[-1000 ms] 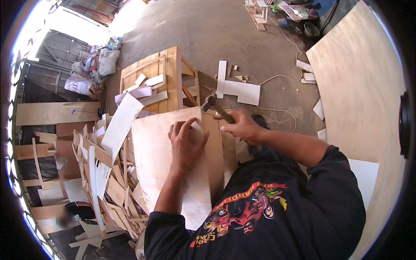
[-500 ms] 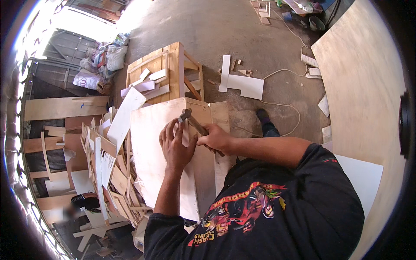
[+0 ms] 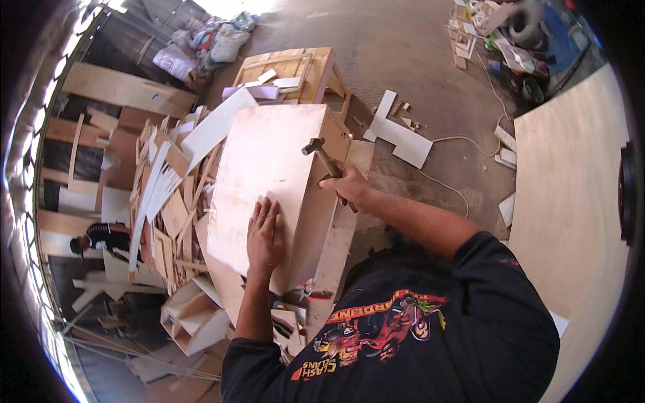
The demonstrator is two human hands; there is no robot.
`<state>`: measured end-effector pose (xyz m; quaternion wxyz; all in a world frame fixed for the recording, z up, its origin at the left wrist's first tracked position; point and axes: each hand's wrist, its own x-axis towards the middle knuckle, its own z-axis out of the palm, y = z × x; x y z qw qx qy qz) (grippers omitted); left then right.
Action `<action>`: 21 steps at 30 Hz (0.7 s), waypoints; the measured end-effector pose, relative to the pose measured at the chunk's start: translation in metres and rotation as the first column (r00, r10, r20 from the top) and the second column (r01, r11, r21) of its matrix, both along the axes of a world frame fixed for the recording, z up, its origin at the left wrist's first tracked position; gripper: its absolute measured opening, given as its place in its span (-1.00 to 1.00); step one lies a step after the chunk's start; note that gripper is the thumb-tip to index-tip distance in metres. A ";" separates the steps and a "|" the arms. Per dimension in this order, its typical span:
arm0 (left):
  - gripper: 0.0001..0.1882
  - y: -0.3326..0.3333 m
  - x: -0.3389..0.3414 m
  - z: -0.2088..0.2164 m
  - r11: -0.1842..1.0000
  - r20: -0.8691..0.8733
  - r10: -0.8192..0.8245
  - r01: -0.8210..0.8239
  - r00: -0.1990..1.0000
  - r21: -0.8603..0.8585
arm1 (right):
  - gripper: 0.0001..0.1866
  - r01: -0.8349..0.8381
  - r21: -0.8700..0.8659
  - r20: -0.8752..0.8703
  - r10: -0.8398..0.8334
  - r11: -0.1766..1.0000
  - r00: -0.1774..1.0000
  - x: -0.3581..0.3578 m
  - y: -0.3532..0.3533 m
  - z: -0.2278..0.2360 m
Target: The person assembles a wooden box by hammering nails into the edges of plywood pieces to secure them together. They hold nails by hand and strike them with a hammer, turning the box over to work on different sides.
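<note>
A wooden box (image 3: pixel 259 144) of pale plywood stands in front of me, its broad face upward. My left hand (image 3: pixel 267 240) rests on that face near its closest edge, fingers stretched out flat. My right hand (image 3: pixel 348 186) is closed around the wooden handle of a hammer (image 3: pixel 329 163). The dark metal head is up off the box, above its right edge. No nail can be made out on the box face. Beneath the box lies a plywood sheet (image 3: pixel 351 195) that sticks out to the right.
Wood offcuts (image 3: pixel 178 208) are heaped to the left. Beyond the box is a wooden bench (image 3: pixel 316 74) with white strips on it. White board pieces (image 3: pixel 403 140) and a cord (image 3: pixel 463 195) lie on the floor. A large plywood panel (image 3: pixel 571 201) stands right; a person (image 3: pixel 107 238) is far left.
My left hand has left the hammer head and come down flat on the box, closer to me. The hammer has moved right in my right hand. The whole view has shifted.
</note>
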<state>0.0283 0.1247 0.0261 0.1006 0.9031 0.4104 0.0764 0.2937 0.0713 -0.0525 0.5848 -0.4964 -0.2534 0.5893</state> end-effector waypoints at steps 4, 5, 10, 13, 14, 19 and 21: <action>-0.54 -0.020 -0.055 -0.017 0.988 0.073 0.151 -0.153 0.986 0.027 | -0.45 -0.034 -0.077 0.033 0.036 0.996 0.999 -0.039 -0.016 -0.009; -0.54 -0.023 -0.066 -0.018 0.985 0.075 0.169 -0.171 0.983 0.027 | -0.51 -0.009 -0.059 0.046 0.012 0.998 0.999 -0.050 -0.023 -0.005; -0.54 -0.045 -0.091 -0.015 0.966 0.104 0.254 -0.257 0.962 0.021 | -0.46 0.093 -0.003 0.139 -0.092 0.996 0.986 -0.097 -0.033 0.003; -0.54 -0.051 -0.105 -0.016 0.958 0.114 0.278 -0.283 0.954 0.033 | -0.34 0.318 0.197 0.192 -0.355 0.927 0.915 -0.122 -0.023 -0.023; -0.55 -0.054 -0.108 -0.018 0.959 0.132 0.275 -0.282 0.952 0.034 | -0.23 0.306 0.140 0.234 -0.332 0.942 0.914 -0.120 -0.019 -0.028; -0.55 -0.074 -0.145 -0.016 0.944 0.197 0.326 -0.330 0.925 -0.010 | -0.22 0.272 -0.068 0.252 -0.247 0.960 0.936 -0.119 -0.024 0.023; -0.60 -0.076 -0.170 -0.025 0.944 0.243 0.287 -0.317 0.927 0.094 | -0.28 0.252 -0.031 0.212 -0.240 0.967 0.947 -0.114 -0.015 0.007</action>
